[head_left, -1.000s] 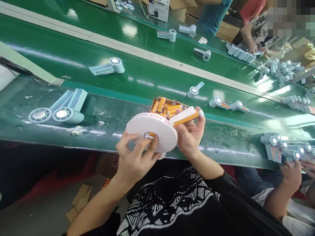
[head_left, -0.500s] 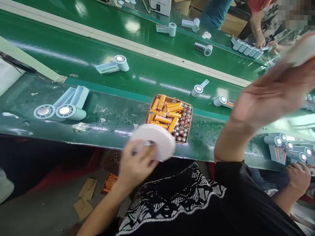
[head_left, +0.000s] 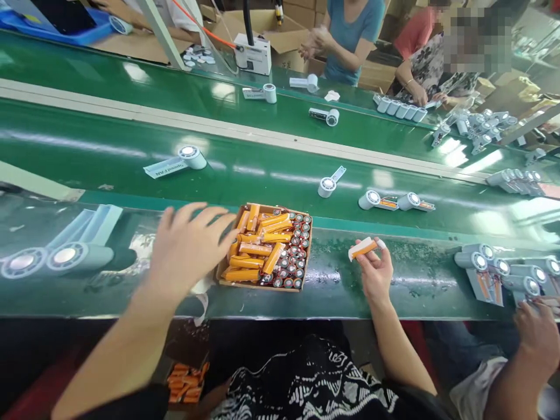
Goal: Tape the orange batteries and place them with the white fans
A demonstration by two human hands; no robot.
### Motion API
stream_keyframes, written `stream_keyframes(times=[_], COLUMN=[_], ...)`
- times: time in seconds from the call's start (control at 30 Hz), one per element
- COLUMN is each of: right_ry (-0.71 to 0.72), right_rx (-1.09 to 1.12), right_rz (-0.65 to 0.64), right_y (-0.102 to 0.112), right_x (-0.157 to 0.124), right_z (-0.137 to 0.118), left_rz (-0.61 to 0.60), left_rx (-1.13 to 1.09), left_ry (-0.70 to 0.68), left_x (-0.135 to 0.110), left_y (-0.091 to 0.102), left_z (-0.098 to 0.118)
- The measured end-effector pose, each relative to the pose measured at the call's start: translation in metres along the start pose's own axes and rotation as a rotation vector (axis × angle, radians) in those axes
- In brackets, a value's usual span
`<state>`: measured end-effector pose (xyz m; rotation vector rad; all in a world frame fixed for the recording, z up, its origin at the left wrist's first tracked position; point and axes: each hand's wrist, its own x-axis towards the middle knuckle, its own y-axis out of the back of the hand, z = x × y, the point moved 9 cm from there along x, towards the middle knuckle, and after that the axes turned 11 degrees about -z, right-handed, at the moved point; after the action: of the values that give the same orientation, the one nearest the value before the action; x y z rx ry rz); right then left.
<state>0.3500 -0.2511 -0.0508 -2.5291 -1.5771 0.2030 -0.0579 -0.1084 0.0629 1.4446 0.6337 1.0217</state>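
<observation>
My left hand (head_left: 186, 248) is open, fingers spread, over the left edge of a cardboard box (head_left: 265, 284). Inside the box, loose orange battery packs (head_left: 254, 249) lie on the left, and upright ones with dark round ends fill the right. Under my left wrist, part of a white roll (head_left: 205, 284) shows, its loose strip (head_left: 202, 309) hanging over the bench edge. Right of the box, my right hand (head_left: 377, 273) pinches an orange battery pack (head_left: 366, 249) with a white strip along it. To my left lie two pale blue handheld fan bodies (head_left: 70, 256).
A green conveyor (head_left: 262, 186) runs beyond the bench, carrying scattered fan bodies (head_left: 191, 157). More fan bodies (head_left: 485, 262) are grouped at right beside a co-worker's hand (head_left: 536, 326). Other people work across the line. Another box of orange packs (head_left: 186, 382) sits below the bench.
My left hand has let go of the white roll and moved up and left to the box. My right hand has come down from the upper right and now shows an orange battery pack.
</observation>
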Motion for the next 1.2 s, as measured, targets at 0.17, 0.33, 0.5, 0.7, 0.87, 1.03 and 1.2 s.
stream_keyframes(times=[0.17, 0.33, 0.5, 0.7, 0.87, 1.03, 1.2], right_ry=[0.086, 0.146, 0.137, 0.126, 0.025, -0.049, -0.047], right_rx=[-0.166, -0.169, -0.200, -0.180, -0.145, -0.036, 0.004], right_rz=[0.186, 0.259, 0.235, 0.235, 0.239, 0.172, 0.151], right_y=[0.062, 0.096, 0.091, 0.093, 0.087, 0.077, 0.080], right_x=[-0.018, -0.012, -0.007, 0.000, -0.006, -0.008, -0.016], right_z=[-0.007, 0.001, 0.006, 0.013, 0.017, 0.022, 0.029], left_rz=[-0.625, -0.819, -0.791, -0.573, -0.307, -0.431, -0.664], left_rx=[0.135, -0.098, -0.315, -0.376, -0.408, -0.258, 0.001], left_ry=[0.181, 0.406, 0.594, 0.504, 0.230, -0.208, -0.263], left_x=[0.034, -0.050, -0.090, -0.087, 0.010, 0.166, 0.259], left_y=[-0.046, -0.055, -0.066, -0.064, -0.034, -0.068, -0.139], left_z=[-0.054, -0.122, -0.160, -0.150, -0.068, 0.113, 0.243])
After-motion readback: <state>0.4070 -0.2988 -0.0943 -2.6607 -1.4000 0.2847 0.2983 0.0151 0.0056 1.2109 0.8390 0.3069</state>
